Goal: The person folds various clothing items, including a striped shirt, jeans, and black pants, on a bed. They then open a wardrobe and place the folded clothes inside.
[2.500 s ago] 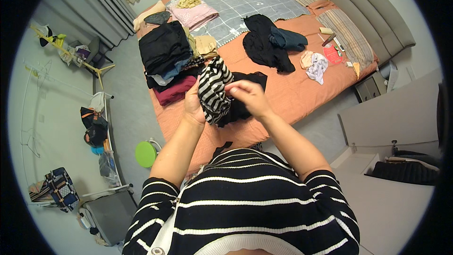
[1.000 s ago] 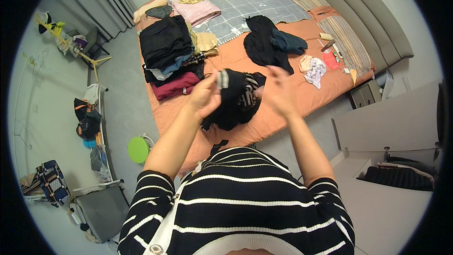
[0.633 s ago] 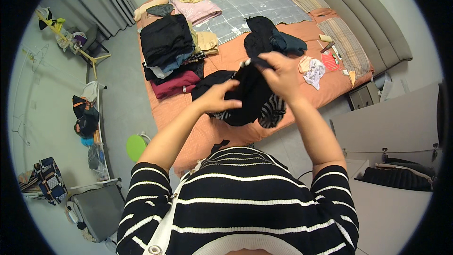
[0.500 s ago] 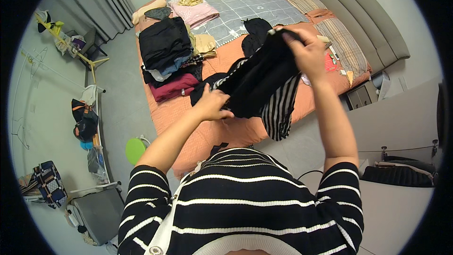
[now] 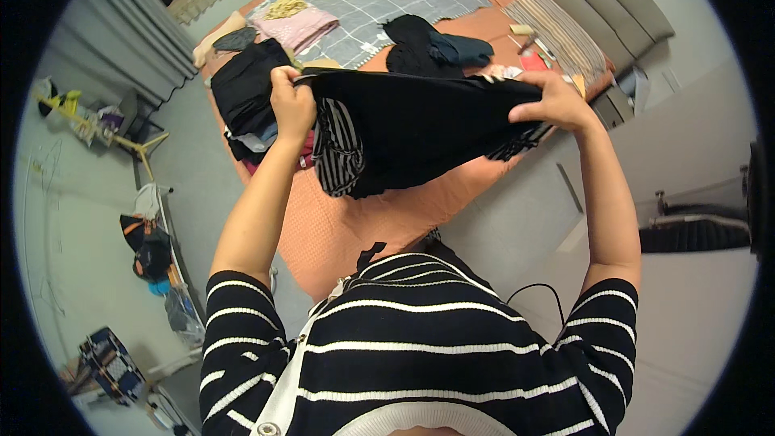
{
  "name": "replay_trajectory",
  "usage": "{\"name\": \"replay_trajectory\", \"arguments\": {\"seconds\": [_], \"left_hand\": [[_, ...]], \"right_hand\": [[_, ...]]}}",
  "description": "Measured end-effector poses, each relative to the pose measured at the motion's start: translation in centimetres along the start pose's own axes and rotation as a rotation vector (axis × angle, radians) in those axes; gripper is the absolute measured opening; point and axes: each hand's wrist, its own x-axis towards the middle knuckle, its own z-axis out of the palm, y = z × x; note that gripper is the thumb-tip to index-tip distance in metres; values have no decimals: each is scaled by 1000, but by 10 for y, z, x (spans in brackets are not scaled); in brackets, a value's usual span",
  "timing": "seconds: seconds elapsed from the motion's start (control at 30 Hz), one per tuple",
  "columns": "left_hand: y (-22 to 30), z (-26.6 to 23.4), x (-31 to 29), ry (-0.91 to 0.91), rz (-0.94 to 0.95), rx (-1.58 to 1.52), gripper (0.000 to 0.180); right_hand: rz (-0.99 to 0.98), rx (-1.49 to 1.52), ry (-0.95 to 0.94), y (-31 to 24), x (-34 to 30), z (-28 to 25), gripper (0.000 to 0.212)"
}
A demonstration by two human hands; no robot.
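Note:
A black garment with striped black-and-white sleeves hangs stretched out between my two hands above the bed. My left hand is closed on its upper left corner, and my right hand grips the upper right one. One striped part dangles below the left hand; another is bunched below the right. Behind the cloth, a folded stack of dark clothes stands at the bed's left side, partly hidden. Farther back lie a black garment and a dark blue-grey folded piece.
The bed has an orange cover and a grey patterned sheet. A pink folded cloth lies at its far left. A headboard bounds the right. A clothes rack with caps stands left; a cable curves near me.
My left hand has risen to take the garment's left corner, and the cloth is now spread wide. My right hand has moved slightly right and down. The view has shifted a little.

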Motion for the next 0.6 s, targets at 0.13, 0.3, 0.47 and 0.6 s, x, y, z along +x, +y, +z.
{"name": "replay_trajectory", "arguments": {"seconds": [0.13, 0.3, 0.47, 0.6], "left_hand": [[5, 35, -5, -130, -328, -196, 20], [91, 68, -25, -652, 455, -59, 46], [195, 126, -24, -679, 638, 32, 52], [276, 180, -1, -312, 789, -292, 45]], "right_hand": [[344, -188, 22, 32, -35, 10, 16], [392, -279, 523, 57, -132, -59, 21], [300, -550, 1024, -16, -221, -141, 27], [227, -1025, 1364, -50, -302, -232, 36]]}}
